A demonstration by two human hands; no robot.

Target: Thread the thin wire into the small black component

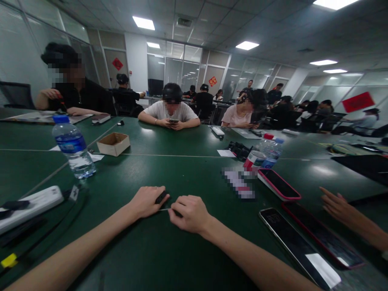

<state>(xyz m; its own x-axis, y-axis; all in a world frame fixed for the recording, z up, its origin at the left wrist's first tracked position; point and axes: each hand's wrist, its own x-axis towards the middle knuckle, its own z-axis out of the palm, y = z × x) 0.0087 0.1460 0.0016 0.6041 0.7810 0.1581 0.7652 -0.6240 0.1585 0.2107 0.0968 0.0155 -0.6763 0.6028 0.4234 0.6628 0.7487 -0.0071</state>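
Both of my hands are close together low over the green table (145, 250), a narrow gap between them. My left hand (148, 202) is closed on a small black object (161, 197), whose exact kind I cannot make out. Across the gap runs a thin pale strip (164, 209), reaching from under the left fingers to the right fingertips. My right hand (191, 213) is curled shut with its fingertips at the strip's end; the inside of its grip is hidden.
Left stand a water bottle (74, 147), a small open box (114, 144) and a white power strip (45, 202). Phones (280, 184) lie at right, beside another person's hand (342, 208). Bottles (273, 153) stand behind them. People sit across the table.
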